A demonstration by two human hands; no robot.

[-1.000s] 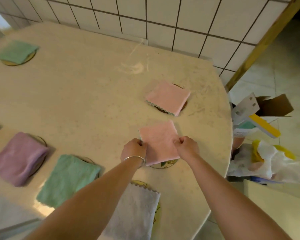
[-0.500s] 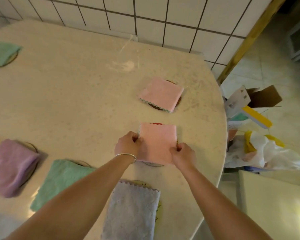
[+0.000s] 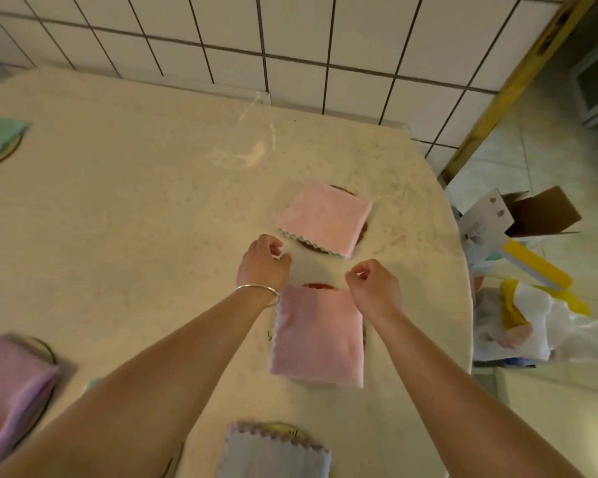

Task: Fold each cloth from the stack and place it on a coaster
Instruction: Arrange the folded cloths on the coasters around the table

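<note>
Folded pink cloth (image 3: 317, 336): lies flat on its coaster (image 3: 320, 287), whose rim peeks out at 12 o'clock; placement judged done.
Left hand (image 3: 263, 265): fingers loosely curled, gripping nothing.
Right hand (image 3: 373, 284): likewise, just past the cloth's far edge.
Bench (image 3: 135, 219): other coasters already carry cloths.

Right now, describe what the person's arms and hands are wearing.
Both forearms are bare, with no sleeves in view. The left hand has a thin silver bangle at the wrist. The right hand shows no jewellery or glove.

My feed looks warm and evenly lit; soft shadows, slight motion blur throughout; wide-angle bending curves the edges.
</note>
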